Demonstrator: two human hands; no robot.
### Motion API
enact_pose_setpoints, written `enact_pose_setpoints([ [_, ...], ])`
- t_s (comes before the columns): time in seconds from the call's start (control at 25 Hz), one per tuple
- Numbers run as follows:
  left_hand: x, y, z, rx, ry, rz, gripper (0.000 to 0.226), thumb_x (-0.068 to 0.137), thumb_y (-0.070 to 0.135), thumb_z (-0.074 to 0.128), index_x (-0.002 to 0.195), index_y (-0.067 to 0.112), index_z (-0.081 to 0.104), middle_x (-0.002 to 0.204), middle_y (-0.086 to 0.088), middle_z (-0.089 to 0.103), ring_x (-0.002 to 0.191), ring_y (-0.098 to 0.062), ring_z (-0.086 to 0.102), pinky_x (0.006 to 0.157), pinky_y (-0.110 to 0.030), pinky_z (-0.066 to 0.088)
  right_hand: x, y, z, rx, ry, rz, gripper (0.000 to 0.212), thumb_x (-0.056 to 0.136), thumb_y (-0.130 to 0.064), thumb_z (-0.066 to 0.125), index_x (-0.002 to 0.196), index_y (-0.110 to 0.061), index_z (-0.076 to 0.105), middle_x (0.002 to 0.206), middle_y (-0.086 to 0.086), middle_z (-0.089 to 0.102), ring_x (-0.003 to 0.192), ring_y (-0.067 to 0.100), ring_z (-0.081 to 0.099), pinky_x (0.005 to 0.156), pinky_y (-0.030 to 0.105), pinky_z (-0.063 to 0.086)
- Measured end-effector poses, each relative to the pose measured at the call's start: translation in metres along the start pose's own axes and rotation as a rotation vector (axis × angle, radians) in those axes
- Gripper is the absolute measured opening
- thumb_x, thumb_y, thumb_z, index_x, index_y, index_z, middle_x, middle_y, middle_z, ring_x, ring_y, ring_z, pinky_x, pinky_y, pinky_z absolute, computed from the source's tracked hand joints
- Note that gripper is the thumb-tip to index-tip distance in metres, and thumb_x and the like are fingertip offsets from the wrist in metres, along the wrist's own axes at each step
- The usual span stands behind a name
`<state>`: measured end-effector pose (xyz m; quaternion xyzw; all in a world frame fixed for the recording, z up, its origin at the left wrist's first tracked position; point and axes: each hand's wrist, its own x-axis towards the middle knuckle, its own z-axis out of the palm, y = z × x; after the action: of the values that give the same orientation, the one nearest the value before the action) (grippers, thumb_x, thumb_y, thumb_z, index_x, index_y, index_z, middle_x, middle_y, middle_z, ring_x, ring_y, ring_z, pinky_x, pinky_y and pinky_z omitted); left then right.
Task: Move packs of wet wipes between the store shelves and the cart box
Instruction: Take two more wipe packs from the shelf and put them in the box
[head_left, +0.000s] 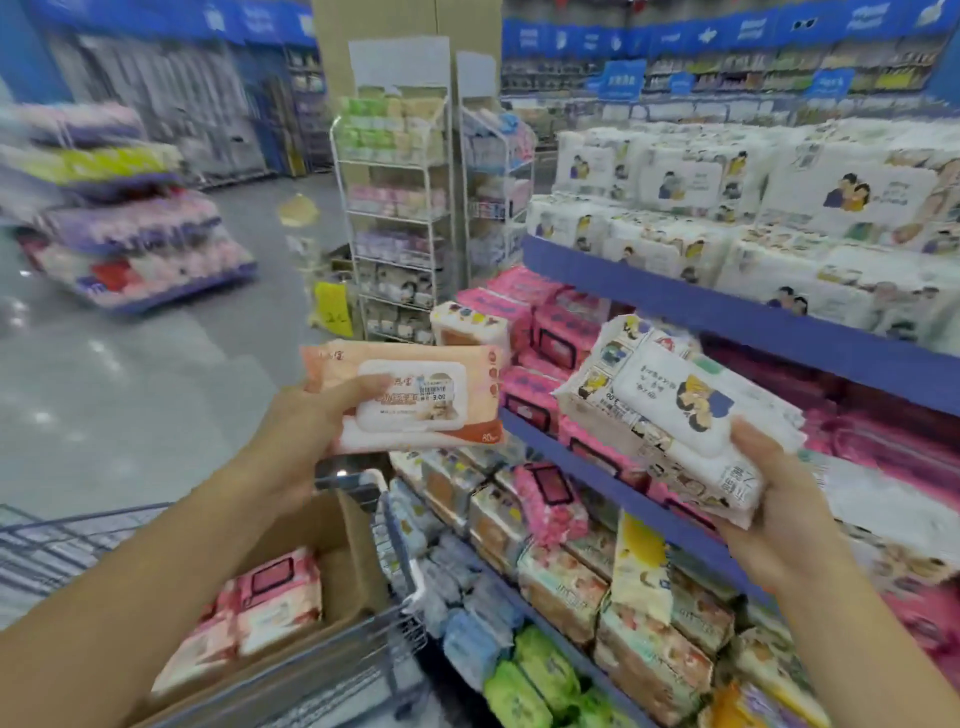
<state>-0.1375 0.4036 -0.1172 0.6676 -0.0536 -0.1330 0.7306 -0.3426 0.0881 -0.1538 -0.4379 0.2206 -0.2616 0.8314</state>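
Left hand (306, 421) grip curled round orange pack (415, 400); right hand (774, 499) grip clasps white pack (670, 410) from beneath.

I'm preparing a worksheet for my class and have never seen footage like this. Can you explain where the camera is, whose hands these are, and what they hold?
There is no machine here: one camera worn on a person's head looks forward and down at their bare hands. The left hand holds an orange wipes pack; the right hand holds a white cartoon-printed pack, possibly two stacked. Below left, a cardboard box in a cart contains pink packs. Store shelves of wipes stand on the right.
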Motion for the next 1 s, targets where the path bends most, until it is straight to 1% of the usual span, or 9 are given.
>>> enact_pose_setpoints([
  [0.08, -0.015, -0.020, -0.064, 0.034, 0.128, -0.033, 0.028, 0.082, 0.016, 0.078, 0.107, 0.005, 0.072, 0.104, -0.014, 0.079, 0.094, -0.029, 0.077, 0.087, -0.040, 0.062, -0.005, 0.036, 0.025, -0.039, -0.056, 0.082, 0.032, 0.096, -0.025, 0.054, 0.125, -0.016, 0.065, 0.113, 0.003, 0.077, 0.093, 0.020, 0.076, 0.063, 0.030, 0.063],
  [0.2, -0.038, -0.049, -0.155, 0.050, 0.284, -0.085, 0.022, 0.083, 0.019, 0.079, 0.101, 0.009, 0.071, 0.093, -0.009, 0.081, 0.077, -0.021, 0.078, 0.064, -0.029, 0.064, -0.012, 0.091, 0.060, -0.116, -0.133, 0.203, 0.039, 0.082, -0.032, 0.061, 0.118, -0.016, 0.068, 0.110, 0.006, 0.077, 0.079, 0.021, 0.076, 0.051, 0.029, 0.058],
  [0.24, -0.045, -0.061, -0.188, 0.053, 0.338, -0.105, 0.023, 0.082, 0.020, 0.080, 0.100, 0.010, 0.070, 0.092, -0.008, 0.081, 0.076, -0.019, 0.078, 0.064, -0.029, 0.062, -0.012, 0.115, 0.076, -0.133, -0.160, 0.244, 0.042, 0.081, -0.031, 0.062, 0.119, -0.015, 0.067, 0.112, 0.008, 0.077, 0.079, 0.022, 0.076, 0.050, 0.029, 0.058],
  [0.36, -0.054, -0.096, -0.278, 0.012, 0.460, -0.173, 0.046, 0.074, 0.024, 0.086, 0.113, 0.006, 0.071, 0.105, -0.011, 0.080, 0.100, -0.028, 0.076, 0.100, -0.048, 0.055, -0.012, 0.185, 0.128, -0.161, -0.219, 0.342, 0.044, 0.084, -0.022, 0.062, 0.127, -0.014, 0.062, 0.116, 0.008, 0.075, 0.091, 0.026, 0.077, 0.060, 0.035, 0.063],
  [0.44, -0.054, -0.118, -0.333, -0.013, 0.508, -0.232, 0.055, 0.068, 0.026, 0.089, 0.115, 0.004, 0.071, 0.109, -0.013, 0.078, 0.105, -0.032, 0.075, 0.104, -0.052, 0.052, -0.011, 0.239, 0.167, -0.242, -0.248, 0.381, 0.050, 0.081, -0.021, 0.064, 0.131, -0.013, 0.061, 0.120, 0.010, 0.074, 0.097, 0.027, 0.075, 0.063, 0.036, 0.063],
  [0.56, -0.043, -0.150, -0.401, 0.050, 0.612, -0.303, 0.041, 0.077, 0.021, 0.086, 0.112, 0.004, 0.071, 0.103, -0.009, 0.079, 0.093, -0.026, 0.077, 0.077, -0.036, 0.061, -0.009, 0.324, 0.222, -0.374, -0.277, 0.453, 0.055, 0.078, -0.014, 0.070, 0.132, -0.009, 0.060, 0.118, 0.013, 0.074, 0.097, 0.030, 0.075, 0.061, 0.036, 0.062],
  [0.64, -0.028, -0.176, -0.442, 0.088, 0.658, -0.365, 0.047, 0.078, 0.023, 0.086, 0.117, 0.004, 0.069, 0.102, -0.008, 0.078, 0.087, -0.023, 0.076, 0.063, -0.028, 0.057, -0.005, 0.386, 0.251, -0.460, -0.246, 0.507, 0.046, 0.080, -0.006, 0.074, 0.125, -0.007, 0.063, 0.110, 0.014, 0.076, 0.090, 0.032, 0.076, 0.057, 0.036, 0.061],
  [0.84, 0.015, -0.242, -0.505, 0.223, 0.628, -0.556, 0.048, 0.073, 0.027, 0.090, 0.111, 0.008, 0.069, 0.098, -0.007, 0.079, 0.074, -0.018, 0.078, 0.057, -0.029, 0.058, 0.009, 0.514, 0.287, -0.652, -0.169, 0.613, 0.042, 0.078, 0.002, 0.080, 0.117, -0.005, 0.067, 0.100, 0.015, 0.078, 0.083, 0.031, 0.077, 0.055, 0.035, 0.060],
  [1.0, 0.053, -0.298, -0.503, 0.371, 0.600, -0.663, 0.057, 0.068, 0.035, 0.093, 0.111, 0.010, 0.065, 0.102, -0.004, 0.074, 0.081, -0.013, 0.070, 0.061, -0.027, 0.052, 0.033, 0.572, 0.285, -0.754, -0.154, 0.710, 0.040, 0.076, 0.003, 0.082, 0.111, -0.010, 0.067, 0.099, 0.013, 0.078, 0.077, 0.025, 0.078, 0.051, 0.030, 0.058],
])
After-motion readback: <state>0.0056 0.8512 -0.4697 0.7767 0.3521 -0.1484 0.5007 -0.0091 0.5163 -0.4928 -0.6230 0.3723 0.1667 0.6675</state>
